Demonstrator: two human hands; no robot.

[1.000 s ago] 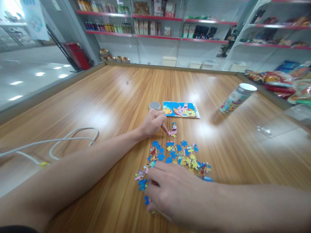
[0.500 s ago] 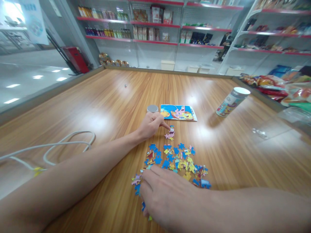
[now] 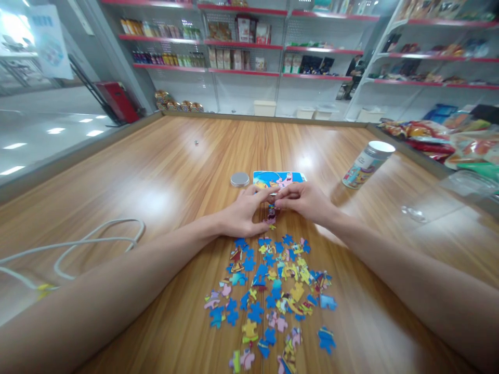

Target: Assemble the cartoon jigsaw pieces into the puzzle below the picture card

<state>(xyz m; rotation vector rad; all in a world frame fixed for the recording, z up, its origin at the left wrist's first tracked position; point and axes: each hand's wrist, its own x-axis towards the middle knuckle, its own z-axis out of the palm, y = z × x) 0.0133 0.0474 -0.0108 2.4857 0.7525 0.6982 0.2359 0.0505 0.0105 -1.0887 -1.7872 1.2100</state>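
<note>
Both my hands meet over a small joined cluster of pink and blue puzzle pieces (image 3: 270,215) on the wooden table (image 3: 156,176). My left hand (image 3: 245,210) has its fingers curled and pinched on the cluster's left side. My right hand (image 3: 304,200) pinches a small piece at the cluster's top. Several loose blue, yellow and pink puzzle pieces (image 3: 273,291) lie scattered nearer to me. Just beyond my hands lies the picture card (image 3: 275,178), partly hidden by my fingers.
A round metal lid (image 3: 239,179) sits left of the card. A tilted printed jar (image 3: 366,163) stands at the right. A white cable (image 3: 86,244) loops at the left. Snack bags (image 3: 424,132) pile along the right edge. Store shelves (image 3: 241,47) fill the background.
My right hand left the near pile of loose pieces and moved forward to join my left hand at the small cluster. The pieces it covered now show. The view tilted down slightly.
</note>
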